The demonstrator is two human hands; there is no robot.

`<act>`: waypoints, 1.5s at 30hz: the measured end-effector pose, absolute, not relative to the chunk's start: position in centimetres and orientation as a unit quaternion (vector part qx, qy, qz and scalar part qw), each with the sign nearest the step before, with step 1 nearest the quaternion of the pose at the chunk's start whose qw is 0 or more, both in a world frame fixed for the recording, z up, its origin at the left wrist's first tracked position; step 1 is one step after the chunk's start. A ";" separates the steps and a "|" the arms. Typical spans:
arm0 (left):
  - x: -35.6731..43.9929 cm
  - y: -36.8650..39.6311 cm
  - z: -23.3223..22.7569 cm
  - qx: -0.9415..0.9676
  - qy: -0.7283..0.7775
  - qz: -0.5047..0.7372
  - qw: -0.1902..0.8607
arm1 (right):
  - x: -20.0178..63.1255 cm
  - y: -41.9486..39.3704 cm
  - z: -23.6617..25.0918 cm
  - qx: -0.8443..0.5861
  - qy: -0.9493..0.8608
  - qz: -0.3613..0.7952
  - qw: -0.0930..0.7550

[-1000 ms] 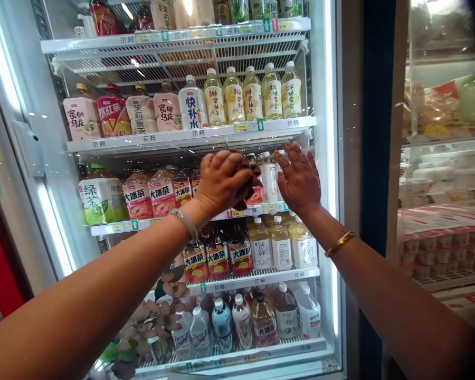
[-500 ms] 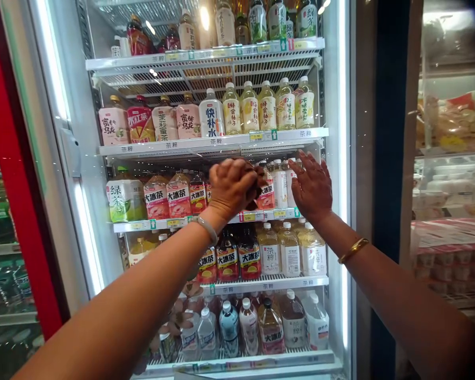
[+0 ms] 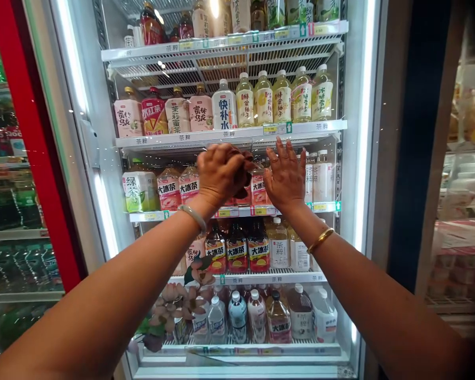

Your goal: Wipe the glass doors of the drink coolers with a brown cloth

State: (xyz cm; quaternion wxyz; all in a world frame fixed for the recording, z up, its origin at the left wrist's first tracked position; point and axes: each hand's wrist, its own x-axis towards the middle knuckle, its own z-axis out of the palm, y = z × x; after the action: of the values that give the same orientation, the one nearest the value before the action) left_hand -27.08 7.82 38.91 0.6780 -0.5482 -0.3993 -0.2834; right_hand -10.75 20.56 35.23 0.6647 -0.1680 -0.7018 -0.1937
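Observation:
My left hand (image 3: 219, 177) is clenched around a dark brown cloth (image 3: 245, 157) and presses it against the glass door (image 3: 348, 174) of a drinks fridge, level with the third shelf (image 3: 237, 212). My right hand (image 3: 287, 177) lies flat on the same glass just to the right, fingers spread and holding nothing. Behind the glass near both hands stand red-labelled tea bottles (image 3: 259, 187). A pale bangle is on my left wrist and a gold one on my right.
The fridge holds several shelves of bottled drinks, including yellow-green bottles (image 3: 281, 97) above and large bottles (image 3: 277, 316) at the bottom. A red-framed cooler (image 3: 19, 174) stands to the left. Another glass cabinet (image 3: 463, 174) with packaged goods is on the right.
Both hands have slid left across the glass, from the white bottles to the red-labelled ones. The view has shifted left, showing more of the red-framed cooler.

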 end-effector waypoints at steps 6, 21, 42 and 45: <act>-27.2 7.5 36.5 -0.726 -0.236 -0.032 0.645 | -10.4 20.8 35.2 -0.194 -0.719 -0.212 0.633; -30.1 5.0 38.1 -0.684 -0.251 -0.069 0.682 | -10.6 20.7 34.9 -0.187 -0.701 -0.236 0.647; -31.1 5.3 38.3 -0.548 -0.380 -0.224 0.710 | -10.4 20.4 34.9 -0.206 -0.705 -0.237 0.636; -30.5 5.3 37.1 -0.677 -0.271 -0.043 0.683 | -10.3 20.3 34.9 -0.205 -0.705 -0.238 0.636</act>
State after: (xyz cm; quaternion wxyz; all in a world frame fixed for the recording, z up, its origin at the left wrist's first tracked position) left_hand -30.51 5.29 37.06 0.6829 -0.6769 -0.2713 -0.0433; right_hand -10.28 20.28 34.91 0.6358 -0.2055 -0.7048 -0.2385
